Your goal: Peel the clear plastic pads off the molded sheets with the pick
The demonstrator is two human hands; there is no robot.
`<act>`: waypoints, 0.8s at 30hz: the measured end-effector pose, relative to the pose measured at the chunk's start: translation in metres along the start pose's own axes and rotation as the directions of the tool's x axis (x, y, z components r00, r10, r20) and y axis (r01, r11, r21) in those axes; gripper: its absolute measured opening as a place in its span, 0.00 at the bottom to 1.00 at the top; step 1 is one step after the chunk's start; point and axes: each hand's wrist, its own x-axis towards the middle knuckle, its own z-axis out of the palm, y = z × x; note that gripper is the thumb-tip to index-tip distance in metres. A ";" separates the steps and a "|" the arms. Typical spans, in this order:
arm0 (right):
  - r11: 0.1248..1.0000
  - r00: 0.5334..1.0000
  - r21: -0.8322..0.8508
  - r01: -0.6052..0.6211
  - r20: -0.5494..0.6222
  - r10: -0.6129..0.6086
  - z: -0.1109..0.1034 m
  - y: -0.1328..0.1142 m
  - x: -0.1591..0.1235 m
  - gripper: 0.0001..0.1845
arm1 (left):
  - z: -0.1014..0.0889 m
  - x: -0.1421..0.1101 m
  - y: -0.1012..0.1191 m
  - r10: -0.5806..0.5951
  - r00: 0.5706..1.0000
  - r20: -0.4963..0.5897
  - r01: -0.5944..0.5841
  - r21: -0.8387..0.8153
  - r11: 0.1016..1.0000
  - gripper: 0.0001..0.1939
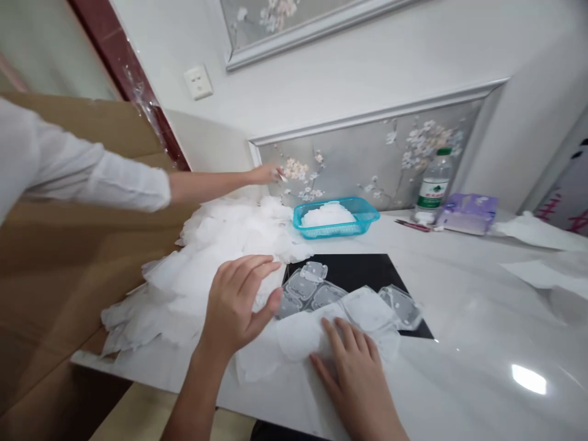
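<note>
My left hand [243,300] is raised beside a large heap of thin white sheets [225,233], its thumb and fingers apart and nothing visible between them. Pressed flat on several white sheets [298,335] near the table's front, my right hand [351,361] has its fingers stretched out. Beyond it, clear, rounded plastic-looking pieces [303,286] lie partly overlapping on a black mat [353,269]. Another clear piece [399,306] sits at the mat's right side, next to a frosted white one [370,308].
A blue basket [337,231] with white pieces stands against the wall. To its right are red tweezers [413,225], a bottle [433,187] with a green cap, and a purple tissue pack [468,212]. Another person's hand [266,174] reaches in from the left, past a cardboard box [78,245].
</note>
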 end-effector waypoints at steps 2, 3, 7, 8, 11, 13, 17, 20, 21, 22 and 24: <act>1.000 1.000 0.019 -0.018 0.014 0.018 0.000 -0.001 0.001 0.24 | 0.004 -0.006 -0.012 -0.014 0.999 0.041 0.012 0.051 0.999 0.13; 0.999 0.999 0.027 -0.025 0.022 0.024 -0.001 -0.001 0.002 0.24 | 0.007 -0.009 -0.017 -0.030 0.998 0.056 0.027 0.062 0.998 0.13; 0.998 0.997 0.036 -0.041 0.065 0.039 -0.004 -0.001 0.002 0.24 | 0.036 -0.017 -0.031 -0.121 0.967 0.223 0.117 0.032 0.993 0.13; 0.998 0.997 0.040 -0.040 0.074 0.037 -0.005 -0.001 0.002 0.25 | 0.048 -0.017 -0.034 -0.124 0.946 0.299 0.124 0.019 0.992 0.14; 0.997 0.996 0.062 -0.046 0.078 0.042 -0.005 -0.002 0.001 0.24 | 0.092 -0.006 -0.048 -0.067 0.874 0.482 0.077 -0.001 0.997 0.18; 0.995 0.996 0.069 -0.078 0.059 0.074 -0.004 -0.003 0.001 0.24 | 0.124 0.007 -0.060 -0.027 0.838 0.544 0.033 -0.001 0.999 0.23; 0.992 0.994 0.068 -0.103 0.056 0.099 -0.003 -0.004 0.002 0.24 | 0.175 0.031 -0.087 -0.015 0.766 0.643 -0.027 0.055 0.998 0.27; 0.990 0.987 0.079 -0.113 0.120 0.103 -0.006 -0.004 0.004 0.24 | 0.192 0.037 -0.104 -0.031 0.694 0.719 -0.059 0.101 0.993 0.20; 0.989 0.983 0.085 -0.119 0.148 0.105 -0.008 -0.003 0.005 0.25 | 0.195 0.037 -0.108 -0.039 0.673 0.739 -0.071 0.117 0.991 0.18; 0.988 0.979 0.090 -0.124 0.174 0.107 -0.009 -0.003 0.006 0.25 | 0.195 0.036 -0.112 -0.046 0.656 0.754 -0.084 0.133 0.987 0.16; 0.986 0.970 0.098 -0.132 0.216 0.109 -0.013 -0.002 0.007 0.26 | 0.193 0.033 -0.119 -0.054 0.634 0.771 -0.109 0.159 0.981 0.13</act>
